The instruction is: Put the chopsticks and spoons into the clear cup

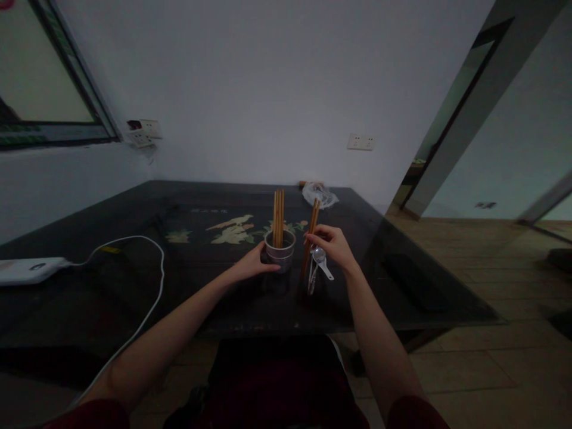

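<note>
A small cup [280,251] stands near the middle of the dark table [201,298], with several wooden chopsticks [278,217] upright in it. My left hand [252,264] is wrapped round the cup's left side. To the cup's right, my right hand [333,246] is closed on a bunch of wooden chopsticks [312,224] together with metal spoons [320,264]. The chopsticks lean up and to the right, and the spoons hang below my fingers.
A white device [27,269] with a white cable [147,298] lies at the table's left. A crumpled clear plastic bag [319,194] sits at the far edge by the wall. A painted bird-and-flower picture decorates the tabletop. Wooden floor extends to the right.
</note>
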Demonstrator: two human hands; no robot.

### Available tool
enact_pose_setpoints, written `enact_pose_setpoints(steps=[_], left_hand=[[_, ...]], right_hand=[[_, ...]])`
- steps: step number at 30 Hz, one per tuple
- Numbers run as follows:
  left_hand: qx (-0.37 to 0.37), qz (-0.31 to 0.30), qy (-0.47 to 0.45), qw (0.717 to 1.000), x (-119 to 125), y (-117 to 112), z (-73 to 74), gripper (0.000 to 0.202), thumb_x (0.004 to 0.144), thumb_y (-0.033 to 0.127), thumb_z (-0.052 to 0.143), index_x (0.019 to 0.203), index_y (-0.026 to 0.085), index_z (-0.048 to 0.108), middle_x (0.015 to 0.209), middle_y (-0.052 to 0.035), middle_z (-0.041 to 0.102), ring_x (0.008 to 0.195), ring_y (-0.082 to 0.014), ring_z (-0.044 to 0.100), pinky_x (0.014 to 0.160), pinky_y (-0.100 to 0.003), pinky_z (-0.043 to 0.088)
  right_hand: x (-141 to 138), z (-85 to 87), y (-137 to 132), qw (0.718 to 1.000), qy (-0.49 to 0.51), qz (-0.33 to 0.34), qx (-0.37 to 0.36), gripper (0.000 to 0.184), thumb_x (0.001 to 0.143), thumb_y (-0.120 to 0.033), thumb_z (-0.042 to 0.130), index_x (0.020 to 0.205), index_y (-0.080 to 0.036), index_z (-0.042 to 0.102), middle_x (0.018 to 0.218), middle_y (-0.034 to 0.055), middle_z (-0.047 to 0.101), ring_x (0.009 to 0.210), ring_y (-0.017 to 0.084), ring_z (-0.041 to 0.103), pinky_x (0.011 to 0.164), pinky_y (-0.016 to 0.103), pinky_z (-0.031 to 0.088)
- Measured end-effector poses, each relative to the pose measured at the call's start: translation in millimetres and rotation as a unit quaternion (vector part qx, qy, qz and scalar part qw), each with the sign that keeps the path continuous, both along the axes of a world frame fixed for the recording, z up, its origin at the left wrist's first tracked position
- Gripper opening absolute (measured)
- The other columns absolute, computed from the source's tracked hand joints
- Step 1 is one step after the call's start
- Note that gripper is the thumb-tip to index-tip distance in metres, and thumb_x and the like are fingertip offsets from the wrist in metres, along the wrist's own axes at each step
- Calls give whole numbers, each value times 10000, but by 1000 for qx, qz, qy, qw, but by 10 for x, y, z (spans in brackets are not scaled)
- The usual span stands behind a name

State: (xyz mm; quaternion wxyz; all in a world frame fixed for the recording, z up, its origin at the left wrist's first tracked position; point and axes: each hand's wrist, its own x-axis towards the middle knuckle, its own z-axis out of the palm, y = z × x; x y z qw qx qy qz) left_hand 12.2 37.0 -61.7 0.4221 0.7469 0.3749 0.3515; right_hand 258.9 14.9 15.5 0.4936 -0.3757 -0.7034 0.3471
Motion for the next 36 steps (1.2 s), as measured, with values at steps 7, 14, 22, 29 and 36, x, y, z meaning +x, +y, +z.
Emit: enact_pose_setpoints(steps=[7, 14, 22, 29, 36], left_hand=[[-8, 21, -19, 1000, 20, 15, -28, 764, 645, 335, 757, 1295, 151, 400, 1278, -162, 543, 1128, -261, 563, 967, -444, 448], [-4, 32, -40, 999, 49, 8, -49, 780, 615, 323, 779, 1285, 145, 421, 1260, -152, 558, 1143, -275, 546, 1004, -455, 403], [-9, 38, -42, 998, 43, 54, -120, 801, 602, 338, 786, 1287, 158, 412, 1228, -142, 580, 1118, -278, 562, 986, -460, 408], [1, 46, -31, 998, 59, 29, -77, 785, 600, 344, 785, 1270, 150, 425, 1244, -151, 565, 1113, -279, 563, 979, -443, 414], [11, 56, -23, 998, 79, -7, -29, 759, 608, 363, 776, 1248, 139, 434, 1228, -147, 575, 1113, -277, 559, 968, -427, 422]], right_hand=[[-12, -18, 6, 1000, 3, -13, 5, 308, 694, -465, 687, 721, -161, 643, 666, 22, 651, 580, 144, 596, 550, 256, 488], [85, 91, 64, 990, 106, -77, 52, 286, 705, -417, 697, 799, -149, 664, 652, 16, 659, 532, 119, 575, 514, 235, 470], [-113, 458, 240, 950, 227, -170, 130, 243, 732, -383, 663, 855, -177, 624, 703, -7, 620, 595, 111, 582, 506, 213, 478], [-496, 391, 465, 982, -13, -131, 138, 270, 752, -404, 615, 844, -152, 646, 706, 34, 634, 629, 154, 601, 553, 255, 497], [-487, 179, 597, 993, -57, -101, 34, 211, 707, -354, 630, 773, -153, 623, 627, 33, 633, 543, 163, 607, 478, 249, 484]])
